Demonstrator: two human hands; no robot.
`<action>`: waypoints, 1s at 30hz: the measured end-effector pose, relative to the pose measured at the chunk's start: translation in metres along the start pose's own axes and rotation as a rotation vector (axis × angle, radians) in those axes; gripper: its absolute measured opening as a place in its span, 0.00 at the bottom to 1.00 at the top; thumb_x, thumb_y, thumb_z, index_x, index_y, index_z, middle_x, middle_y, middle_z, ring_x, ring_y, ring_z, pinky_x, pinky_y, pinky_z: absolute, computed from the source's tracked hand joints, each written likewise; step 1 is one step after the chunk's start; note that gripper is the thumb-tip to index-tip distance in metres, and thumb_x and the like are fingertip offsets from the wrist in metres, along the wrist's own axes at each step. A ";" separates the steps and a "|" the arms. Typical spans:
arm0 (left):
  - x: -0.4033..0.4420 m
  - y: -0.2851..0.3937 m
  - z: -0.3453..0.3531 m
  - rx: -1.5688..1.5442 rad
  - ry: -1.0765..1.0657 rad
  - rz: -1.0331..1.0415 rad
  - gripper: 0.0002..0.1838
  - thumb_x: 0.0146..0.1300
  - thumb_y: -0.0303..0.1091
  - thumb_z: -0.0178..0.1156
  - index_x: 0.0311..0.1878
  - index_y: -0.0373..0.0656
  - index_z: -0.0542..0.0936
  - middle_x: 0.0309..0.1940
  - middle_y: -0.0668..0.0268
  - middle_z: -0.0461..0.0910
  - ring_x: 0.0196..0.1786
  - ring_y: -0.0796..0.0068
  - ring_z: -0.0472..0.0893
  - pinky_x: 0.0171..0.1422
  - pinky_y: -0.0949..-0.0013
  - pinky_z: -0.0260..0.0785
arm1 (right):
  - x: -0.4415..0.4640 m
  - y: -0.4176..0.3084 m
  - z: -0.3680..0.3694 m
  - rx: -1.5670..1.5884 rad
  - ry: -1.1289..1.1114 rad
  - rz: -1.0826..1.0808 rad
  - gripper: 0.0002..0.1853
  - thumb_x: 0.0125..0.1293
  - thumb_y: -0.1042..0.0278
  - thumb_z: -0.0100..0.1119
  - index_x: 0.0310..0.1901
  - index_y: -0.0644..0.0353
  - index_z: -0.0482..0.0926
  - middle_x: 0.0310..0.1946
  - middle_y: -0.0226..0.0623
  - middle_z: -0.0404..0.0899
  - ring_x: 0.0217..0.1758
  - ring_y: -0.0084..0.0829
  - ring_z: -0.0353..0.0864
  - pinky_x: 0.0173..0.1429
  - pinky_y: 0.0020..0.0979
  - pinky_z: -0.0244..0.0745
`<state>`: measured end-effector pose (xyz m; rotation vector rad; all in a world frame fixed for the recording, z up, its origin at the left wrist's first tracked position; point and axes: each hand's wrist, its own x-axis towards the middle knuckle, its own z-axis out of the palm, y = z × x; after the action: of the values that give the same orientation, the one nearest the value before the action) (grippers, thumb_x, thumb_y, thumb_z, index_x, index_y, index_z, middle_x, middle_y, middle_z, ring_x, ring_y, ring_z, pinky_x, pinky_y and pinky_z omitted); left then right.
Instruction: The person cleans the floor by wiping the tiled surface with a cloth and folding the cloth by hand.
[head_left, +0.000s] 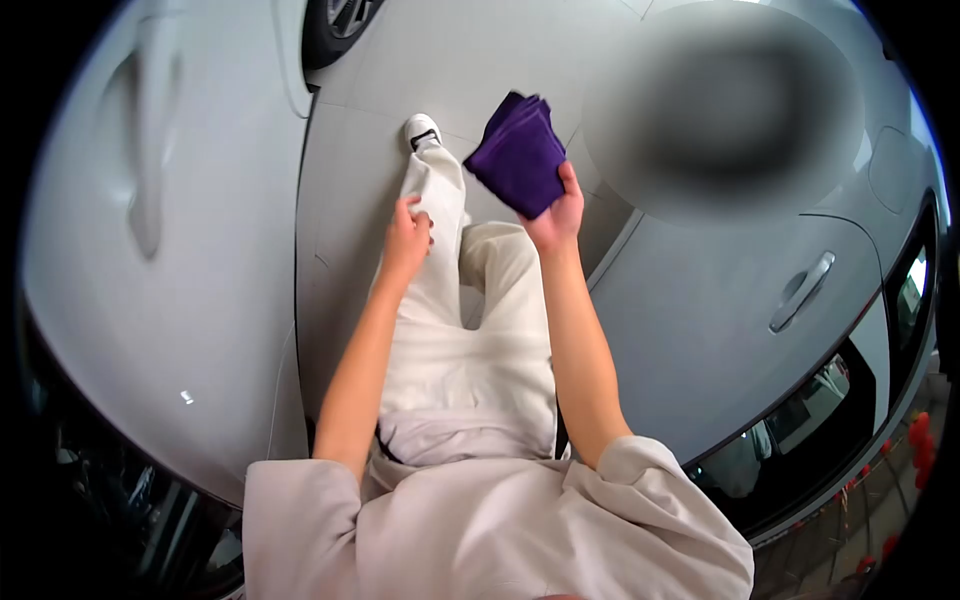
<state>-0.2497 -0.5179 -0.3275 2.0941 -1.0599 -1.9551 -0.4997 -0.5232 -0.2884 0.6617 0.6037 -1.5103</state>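
Purple cloth [522, 160] slants forward-left from right hand [560, 215].

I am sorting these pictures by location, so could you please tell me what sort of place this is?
Probably a car showroom or service area: the left car and the right car flank the person on a floor of large pale tiles.

One car [200, 300] stands at nine o'clock, another car [680, 330] at three, with floor [355, 150] between them. A wheel [340, 30] sits at eleven; at twelve, a cloth [522, 158] lies in the right hand [560, 213].
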 end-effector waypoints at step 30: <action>0.606 0.017 0.135 1.450 0.228 0.607 0.46 0.57 0.36 0.76 0.79 0.48 0.66 0.83 0.68 0.57 0.85 0.59 0.53 0.87 0.39 0.42 | 0.736 -0.582 -0.214 -1.558 0.828 -0.849 0.54 0.72 0.28 0.47 0.82 0.66 0.45 0.86 0.43 0.41 0.88 0.36 0.44 0.87 0.39 0.41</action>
<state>-0.4143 -0.8004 -0.8553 1.7420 -3.0575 -0.5103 -1.0833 -0.8530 -0.9796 -0.3412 2.5297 -0.8933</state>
